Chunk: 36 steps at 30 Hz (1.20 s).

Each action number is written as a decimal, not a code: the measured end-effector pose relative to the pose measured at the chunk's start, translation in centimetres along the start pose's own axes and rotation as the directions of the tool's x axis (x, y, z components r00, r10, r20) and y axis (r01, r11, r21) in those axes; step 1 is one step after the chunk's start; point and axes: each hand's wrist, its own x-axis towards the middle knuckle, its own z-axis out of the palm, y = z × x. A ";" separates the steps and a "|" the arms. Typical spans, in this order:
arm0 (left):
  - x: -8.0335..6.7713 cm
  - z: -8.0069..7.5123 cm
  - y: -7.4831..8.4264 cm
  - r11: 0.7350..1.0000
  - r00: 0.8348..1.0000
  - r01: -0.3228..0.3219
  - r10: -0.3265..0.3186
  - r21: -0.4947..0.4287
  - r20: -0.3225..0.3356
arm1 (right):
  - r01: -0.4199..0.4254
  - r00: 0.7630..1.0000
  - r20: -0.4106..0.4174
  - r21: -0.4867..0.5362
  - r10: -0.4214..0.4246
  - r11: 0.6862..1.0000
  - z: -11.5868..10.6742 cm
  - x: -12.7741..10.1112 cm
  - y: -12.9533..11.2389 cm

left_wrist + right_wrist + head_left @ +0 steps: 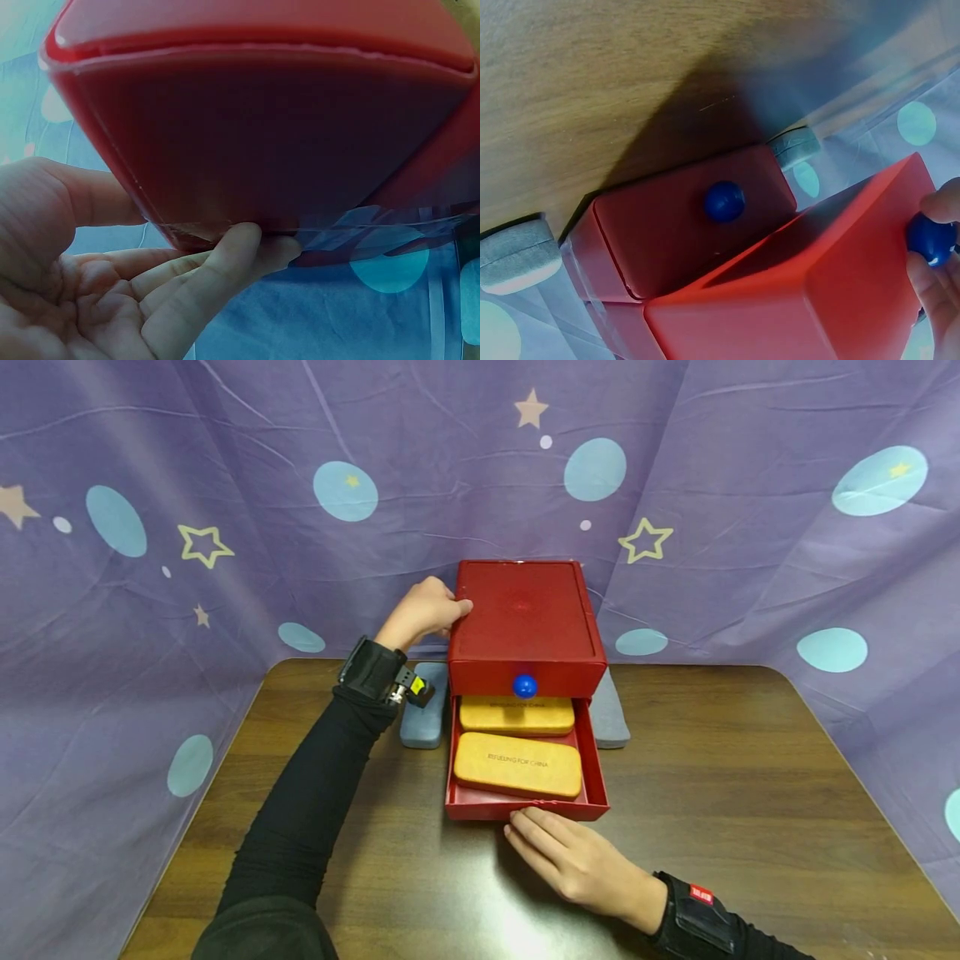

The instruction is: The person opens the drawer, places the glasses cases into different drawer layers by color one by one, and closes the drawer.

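Red drawer box [525, 618] sits between left hand [422, 610] and right hand [577, 860].

Black sleeves [300, 810], black wrist straps [369, 668], bare hands [577, 860].
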 end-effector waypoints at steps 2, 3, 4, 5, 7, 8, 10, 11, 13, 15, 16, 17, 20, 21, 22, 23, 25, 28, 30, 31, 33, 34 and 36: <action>0.0 0.0 0.0 1.000 1.000 -0.005 0.005 -0.003 -0.001 | 0.001 1.000 0.003 0.000 -0.001 1.000 -0.1 0.0 0.1; 0.0 0.0 0.0 1.000 1.000 -0.007 0.007 -0.002 -0.002 | 0.003 1.000 0.004 -0.001 -0.003 1.000 -0.1 0.1 0.1; 0.0 0.0 0.0 1.000 1.000 -0.009 0.009 -0.002 -0.003 | 0.003 1.000 0.006 0.000 -0.003 1.000 -0.2 0.1 0.2; 0.0 0.0 0.0 1.000 1.000 -0.010 0.010 -0.002 -0.003 | 0.003 1.000 0.008 0.000 -0.003 1.000 -0.3 0.1 0.2; 0.0 0.0 0.0 1.000 1.000 -0.011 0.011 0.000 -0.005 | 0.003 1.000 0.014 0.005 -0.003 1.000 -0.4 0.2 0.3; 0.0 0.0 0.0 1.000 1.000 -0.011 0.011 0.000 -0.005 | 0.003 1.000 0.016 0.008 -0.003 1.000 -0.5 0.3 0.3; -0.1 -0.1 0.0 1.000 1.000 -0.007 0.007 -0.003 -0.005 | -0.003 1.000 0.020 0.019 0.002 1.000 -0.6 0.4 0.4; -0.1 -0.1 0.1 1.000 1.000 -0.004 0.004 -0.008 -0.003 | -0.003 1.000 0.021 0.022 0.003 1.000 -0.6 0.4 0.5; -0.2 -0.1 0.1 1.000 1.000 0.003 -0.003 -0.017 0.002 | -0.004 1.000 0.022 0.027 0.003 1.000 -0.7 0.5 0.6; -0.2 -0.1 0.1 1.000 1.000 0.007 -0.007 -0.023 0.006 | 0.000 1.000 0.022 0.022 -0.001 1.000 -0.7 0.5 0.6; -0.2 -0.1 0.1 1.000 1.000 0.009 -0.009 -0.025 0.007 | 0.001 1.000 0.024 0.020 -0.002 1.000 -0.7 0.5 0.6; -0.2 -0.1 0.1 1.000 1.000 0.009 -0.009 -0.027 0.009 | 0.003 1.000 0.026 0.015 -0.004 1.000 -0.8 0.5 0.6; -0.1 -0.1 0.0 1.000 1.000 0.001 -0.001 -0.020 0.006 | 0.002 0.999 0.037 0.007 -0.002 1.000 -0.8 0.5 0.6; -0.1 0.0 0.0 1.000 1.000 -0.003 0.003 -0.017 0.005 | 0.000 0.999 0.041 0.007 0.000 1.000 -0.8 0.5 0.5; -0.1 0.0 0.0 1.000 1.000 -0.007 0.007 -0.016 0.003 | -0.002 0.999 0.043 0.008 0.002 1.000 -0.8 0.6 0.5; -0.1 0.0 0.0 1.000 1.000 -0.010 0.010 -0.013 0.002 | -0.003 0.999 0.043 0.008 0.003 1.000 -0.8 0.6 0.5; -0.1 0.0 -0.1 1.000 1.000 -0.012 0.012 -0.014 0.000 | 0.000 0.999 0.045 0.000 0.000 1.000 -0.8 0.7 0.5; -0.1 0.1 -0.1 1.000 1.000 -0.009 0.009 -0.013 -0.002 | 0.004 0.999 0.042 -0.014 -0.003 1.000 -0.7 0.8 0.7; -0.1 0.1 -0.1 1.000 1.000 -0.006 0.006 -0.008 -0.003 | 0.007 0.999 0.040 -0.029 -0.006 1.000 -0.8 1.0 1.0; 0.0 0.1 -0.1 1.000 1.000 -0.005 0.005 -0.006 -0.003 | 0.007 0.999 0.036 -0.032 -0.006 0.999 -0.8 1.0 1.1; 0.0 0.2 -0.1 1.000 1.000 -0.005 0.005 -0.003 -0.005 | 0.006 0.999 0.034 -0.039 -0.004 0.999 -0.9 1.1 1.3; 0.0 0.2 -0.1 1.000 1.000 -0.006 0.006 0.000 -0.006 | 0.005 0.999 0.034 -0.043 -0.003 0.999 -0.9 1.2 1.4; 0.0 0.1 -0.1 1.000 1.000 -0.007 0.007 -0.003 -0.007 | 0.000 0.999 0.037 -0.050 0.002 0.999 -1.1 1.3 1.7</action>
